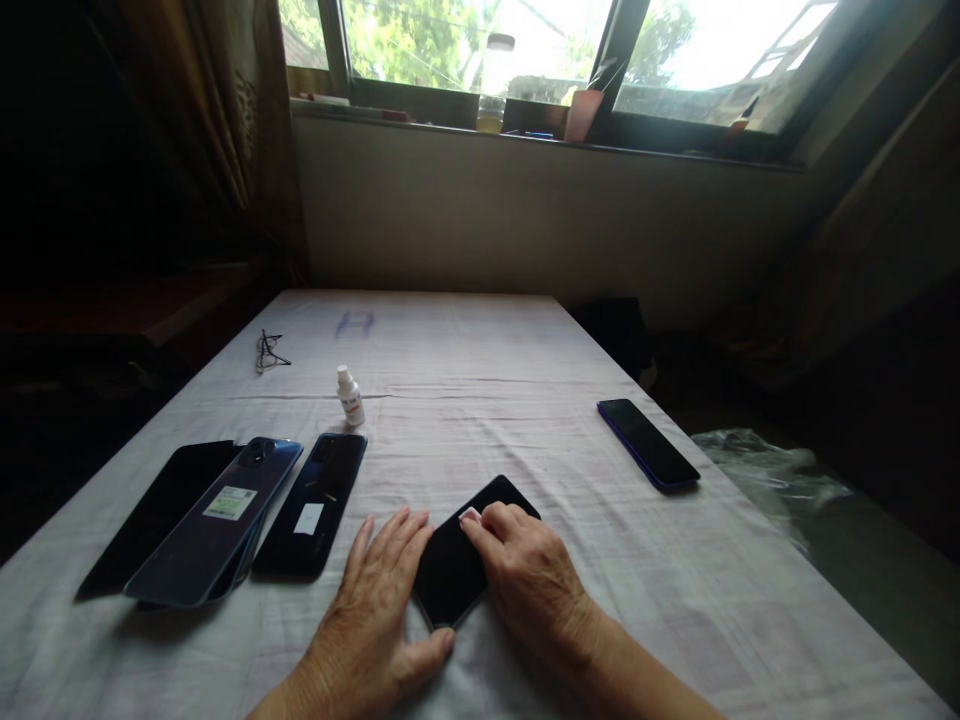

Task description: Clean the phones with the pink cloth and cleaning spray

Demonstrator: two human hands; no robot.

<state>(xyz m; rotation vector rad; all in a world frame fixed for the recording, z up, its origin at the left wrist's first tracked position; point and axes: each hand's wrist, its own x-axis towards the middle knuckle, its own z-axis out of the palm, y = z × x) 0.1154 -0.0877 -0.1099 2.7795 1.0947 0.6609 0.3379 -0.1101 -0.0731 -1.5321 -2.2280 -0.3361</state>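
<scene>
The left hand (375, 600) and right hand (529, 575) lie closest, at the middle of the near edge of the desk (487, 400), which is covered with a pale creased cloth. Between them a black phone (448, 585) lies flat and screen up, turned at an angle to that edge.

The left hand's grip is slack. The palm is down on the cloth, the fingers are spread along the phone's left side, and the thumb touches its near corner. The right hand's grip is closed, with the fingers curled down on a small pale pad (470, 514) and holding it against the far part of the screen.

Toward the near left corner lie three flat things side by side: a dark panel (150, 510), a blue phone (217, 520) face down with a label on its back, partly over the panel, and a black phone back (311, 505) with a white sticker. Just beyond that one a small white bottle (349, 395) stands upright. A pair of glasses (268, 350) lies near the left edge, farther back. A purple-edged phone (649, 443) lies by the right edge, well apart from the hands.

Beyond the far edge, a jar (495, 85) and a pink cup (583, 115) stand on the windowsill.
</scene>
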